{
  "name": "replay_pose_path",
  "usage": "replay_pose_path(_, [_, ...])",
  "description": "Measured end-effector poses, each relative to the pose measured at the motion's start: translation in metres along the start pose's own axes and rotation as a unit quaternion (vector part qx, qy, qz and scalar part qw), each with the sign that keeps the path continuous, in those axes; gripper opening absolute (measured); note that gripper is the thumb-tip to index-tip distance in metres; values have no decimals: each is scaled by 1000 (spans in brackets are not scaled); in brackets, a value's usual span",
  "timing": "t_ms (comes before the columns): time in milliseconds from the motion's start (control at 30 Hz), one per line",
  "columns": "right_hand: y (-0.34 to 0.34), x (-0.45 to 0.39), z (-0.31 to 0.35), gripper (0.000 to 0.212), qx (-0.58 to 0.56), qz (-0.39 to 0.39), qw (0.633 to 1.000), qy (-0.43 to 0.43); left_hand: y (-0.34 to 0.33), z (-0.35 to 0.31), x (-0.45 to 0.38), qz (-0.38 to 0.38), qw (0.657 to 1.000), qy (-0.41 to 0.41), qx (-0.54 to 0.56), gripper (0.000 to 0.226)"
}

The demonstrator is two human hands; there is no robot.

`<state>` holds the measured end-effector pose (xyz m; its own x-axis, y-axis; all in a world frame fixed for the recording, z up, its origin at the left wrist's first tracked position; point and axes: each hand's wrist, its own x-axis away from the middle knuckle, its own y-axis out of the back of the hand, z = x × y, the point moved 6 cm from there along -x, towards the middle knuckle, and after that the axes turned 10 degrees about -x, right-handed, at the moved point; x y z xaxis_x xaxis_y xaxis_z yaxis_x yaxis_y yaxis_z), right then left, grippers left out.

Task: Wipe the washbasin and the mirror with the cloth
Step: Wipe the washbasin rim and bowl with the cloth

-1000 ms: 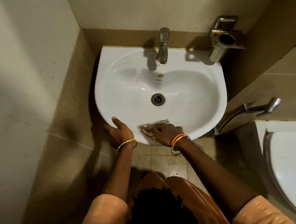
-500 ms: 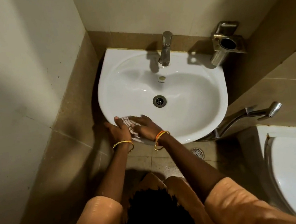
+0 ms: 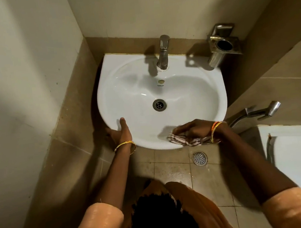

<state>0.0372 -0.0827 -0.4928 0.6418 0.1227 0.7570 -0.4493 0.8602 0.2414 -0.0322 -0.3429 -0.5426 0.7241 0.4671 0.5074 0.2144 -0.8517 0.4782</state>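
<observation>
A white oval washbasin [image 3: 190, 95] hangs on the tiled wall, with a round metal drain [image 3: 159, 104] in its middle and a steel tap [image 3: 163, 53] at the back. My right hand [image 3: 193, 130] presses a checked cloth [image 3: 180, 138] flat on the front right rim of the basin. My left hand [image 3: 121, 132] grips the front left rim, thumb on top and fingers underneath. The mirror is out of view.
A steel holder [image 3: 221, 47] is fixed to the wall right of the tap. A metal spray handle [image 3: 259, 111] juts out at the right. A white toilet [image 3: 297, 158] stands at the lower right. A floor drain [image 3: 199, 158] lies under the basin.
My right hand has slid the cloth along the front rim, from the front left beside my left hand to the front right. My left hand stays on the left rim.
</observation>
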Motion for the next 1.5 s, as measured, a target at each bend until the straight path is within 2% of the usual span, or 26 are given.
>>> replay_pose_path(67, [33, 1, -9, 51, 36, -21, 994, -99, 0, -7, -1, -39, 998, -9, -43, 70])
replay_pose_path(100, [52, 1, -9, 50, 63, -75, 988, -118, 1, -10, 0, -60, 996, -12, -62, 66])
replay_pose_path(133, [68, 0, -4, 47, 156, -124, 973, -117, 2, -12, 1, -76, 994, -15, -77, 63])
replay_pose_path(200, [91, -7, -7, 47, 306, -238, 911, -138, 6, -17, 9, -99, 990, -28, -101, 60])
replay_pose_path(233, [87, -9, -12, 51, 325, -271, 892, -159, 7, -20, 12, -107, 987, -39, -112, 60])
replay_pose_path(267, [74, -12, -16, 53, 327, -271, 889, -169, 11, -24, 14, -116, 985, -49, -119, 61])
replay_pose_path(367, [39, -20, -16, 41, 304, -218, 917, -141, 18, -39, 1, -146, 972, -93, -158, 66])
replay_pose_path(433, [45, -20, -18, 39, 273, -218, 926, -143, 18, -47, -10, -146, 964, -106, -196, 67])
replay_pose_path(533, [82, -27, -27, 42, 302, -311, 887, -160, 10, -45, -20, -126, 962, -86, -228, 65])
replay_pose_path(633, [117, -40, -12, 40, 340, -414, 843, -46, 4, -41, -23, -120, 964, -79, -223, 64])
replay_pose_path(700, [123, -51, -1, 39, 349, -428, 834, 3, 2, -38, -27, -125, 965, -78, -217, 63])
replay_pose_path(800, [117, -53, -3, 39, 331, -454, 827, 0, 0, -35, -32, -135, 961, -98, -219, 65])
replay_pose_path(933, [106, -29, -24, 57, 291, -503, 811, -66, -1, -30, -37, -142, 963, -99, -208, 66])
replay_pose_path(1000, [110, -31, -23, 59, 271, -528, 802, -65, -1, -27, -42, -142, 962, -113, -206, 68])
replay_pose_path(1100, [127, -57, -4, 63, 242, -545, 803, -19, -2, -24, -46, -146, 964, -112, -190, 67])
replay_pose_path(1233, [134, -89, 14, 68, 182, -547, 817, 1, -2, -22, -48, -162, 964, -122, -173, 66])
replay_pose_path(1367, [123, -108, 30, 64, 50, -534, 834, 132, -3, -24, -48, -167, 963, -120, -172, 63])
replay_pose_path(1500, [97, -133, 53, 63, 32, -473, 855, 209, -2, -26, -46, -177, 960, -127, -178, 63])
